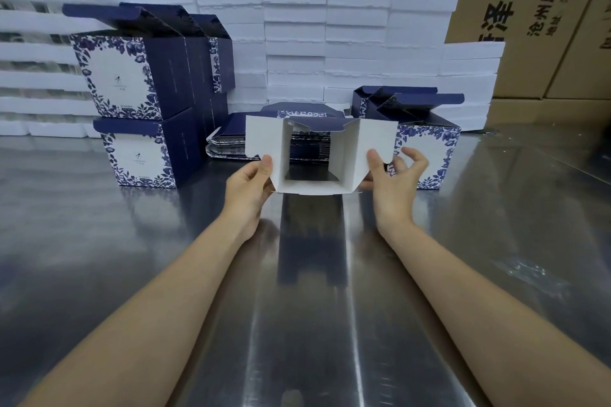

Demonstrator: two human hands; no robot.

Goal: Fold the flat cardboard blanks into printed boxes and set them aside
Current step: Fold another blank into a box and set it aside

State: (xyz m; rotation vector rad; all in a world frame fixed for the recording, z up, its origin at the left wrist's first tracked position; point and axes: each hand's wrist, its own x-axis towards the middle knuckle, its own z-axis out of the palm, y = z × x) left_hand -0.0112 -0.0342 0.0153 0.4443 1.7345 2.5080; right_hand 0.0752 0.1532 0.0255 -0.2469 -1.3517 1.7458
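Head view: both hands hold a half-opened box blank (317,155) just above the steel table (330,307), centre frame, open end facing the camera. White unprinted inside shows; 2 side flaps splay left and right, a navy flap edge folds in at the top, and you look straight through the tube. Left hand (249,187) pinches the lower left flap, thumb on the white face. Right hand (391,182) has its thumb on the right flap, fingers curled loosely behind it; how much they touch the card is hard to tell. Behind the blank lies a stack of flat blanks (231,142), mostly hidden by it. Folded blue-floral boxes (132,92) stand stacked on the left with lids up, more folded boxes (429,142) on the right, partly covered by the right hand. White foam trays (330,26) are piled along the back, brown cartons (545,10) beyond, their print cut off. Left edge is motion-blurred.
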